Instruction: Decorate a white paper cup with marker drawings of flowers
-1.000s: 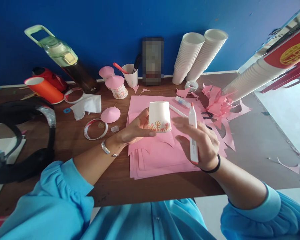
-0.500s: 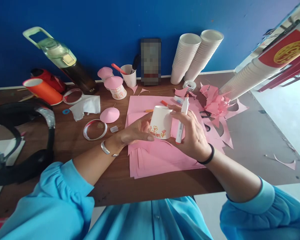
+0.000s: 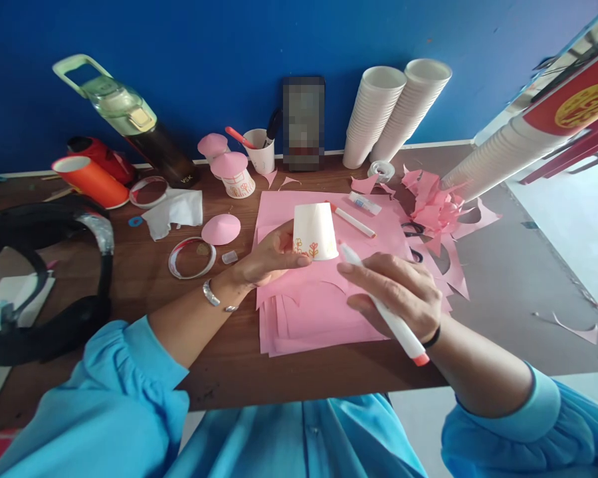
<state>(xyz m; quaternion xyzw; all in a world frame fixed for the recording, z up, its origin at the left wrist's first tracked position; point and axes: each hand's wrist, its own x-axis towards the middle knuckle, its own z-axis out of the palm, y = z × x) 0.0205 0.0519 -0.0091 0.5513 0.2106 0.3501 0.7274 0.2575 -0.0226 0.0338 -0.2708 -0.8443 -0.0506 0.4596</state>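
Observation:
My left hand (image 3: pixel 274 257) is closed round the side of a white paper cup (image 3: pixel 315 226), held upside down above pink paper sheets (image 3: pixel 323 305). Orange and yellow flowers are drawn along the cup's rim. In my right hand (image 3: pixel 403 292) is a white marker pen (image 3: pixel 396 325) with an orange-red end, its tip pointing toward the cup's lower right edge without clearly touching it. Another marker (image 3: pixel 353 220) lies on the pink paper behind the cup, beside a small clear glue tube (image 3: pixel 365 203). Black scissors (image 3: pixel 413 230) are partly hidden behind the paper scraps.
Two decorated cups with pink cone roofs (image 3: pixel 229 164) and a pen cup (image 3: pixel 260 158) stand by the wall. A phone (image 3: pixel 303 123), stacked paper cups (image 3: pixel 373 113) and pink scraps (image 3: pixel 431 199) are further right. A bottle (image 3: pixel 154 146), tape rings (image 3: pixel 192 257) and headphones (image 3: pixel 107 239) lie leftward.
My right hand has drawn away from the cup, down and right, and the marker has swung to point its tip at the cup. The cup has shifted slightly left and up.

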